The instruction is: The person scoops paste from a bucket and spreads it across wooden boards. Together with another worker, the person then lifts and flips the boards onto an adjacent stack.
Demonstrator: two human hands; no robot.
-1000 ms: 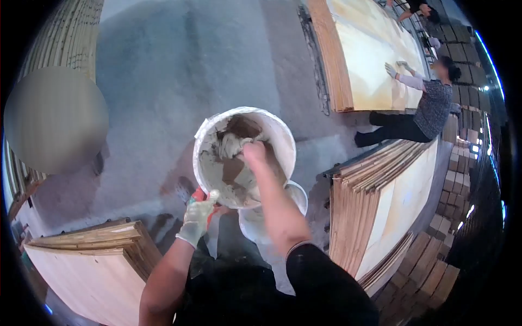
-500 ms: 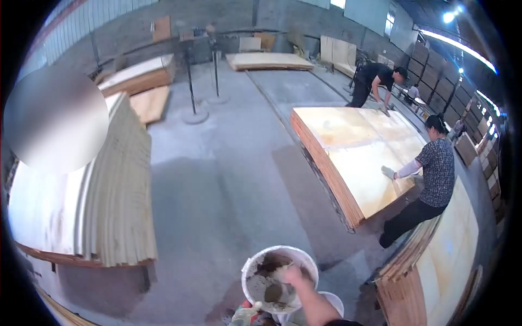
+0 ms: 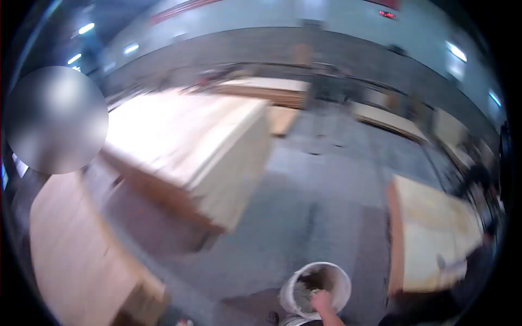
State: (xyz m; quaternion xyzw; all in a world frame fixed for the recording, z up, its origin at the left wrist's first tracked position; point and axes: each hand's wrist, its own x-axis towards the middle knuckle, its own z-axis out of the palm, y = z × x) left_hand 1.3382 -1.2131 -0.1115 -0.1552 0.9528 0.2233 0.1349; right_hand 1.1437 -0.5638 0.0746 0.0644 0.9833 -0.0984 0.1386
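A white bucket (image 3: 345,288) with grey-brown paste-like material (image 3: 305,296) inside appears at the bottom of the head view. My right hand (image 3: 322,300) reaches down into it, bare, with the fingers curled together. Whatever those fingers hold is blurred and hidden by the hand. A second white container (image 3: 293,321) shows partly beneath the bucket. Only a small white and red patch, seemingly my gloved left hand (image 3: 185,323), shows at the bottom edge, away from the bucket; its fingers are out of sight.
A tall stack of wood sheets (image 3: 234,168) stands left of centre, another stack (image 3: 81,255) nearer at lower left. A lower panel stack (image 3: 435,233) is on the right, with a blurred person (image 3: 473,266) beside it. More sheets (image 3: 389,122) lie at the back.
My view has swung left, so the stacks and bucket appear farther right. My left hand, at the bucket rim before, is now away from it. My right hand remains in the bucket.
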